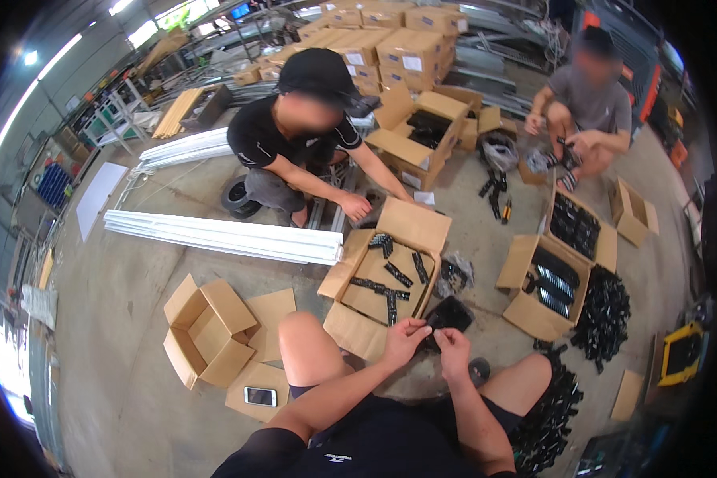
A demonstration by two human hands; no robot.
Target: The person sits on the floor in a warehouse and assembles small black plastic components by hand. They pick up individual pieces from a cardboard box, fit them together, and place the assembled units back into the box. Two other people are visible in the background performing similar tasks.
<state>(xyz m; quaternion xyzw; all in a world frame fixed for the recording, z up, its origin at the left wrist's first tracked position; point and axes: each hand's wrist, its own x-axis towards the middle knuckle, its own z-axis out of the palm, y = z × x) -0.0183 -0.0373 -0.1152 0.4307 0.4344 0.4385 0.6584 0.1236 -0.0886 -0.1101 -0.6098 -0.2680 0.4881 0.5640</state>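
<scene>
My left hand and my right hand are close together in front of my lap, fingertips pinched. Whatever they hold is small and dark, and I cannot make out its kind. Just beyond them lies a black tray-like container. Left of that, an open cardboard box has several black ribbed pieces scattered inside. A clear plastic bag with dark small parts sits against the box's right side. Beside my right knee is a large heap of black parts.
Two other people crouch across from me, one near the open box. Further cartons of black parts stand right. An opened carton and a phone on cardboard lie left. Long white bars stretch across the floor; stacked boxes stand behind.
</scene>
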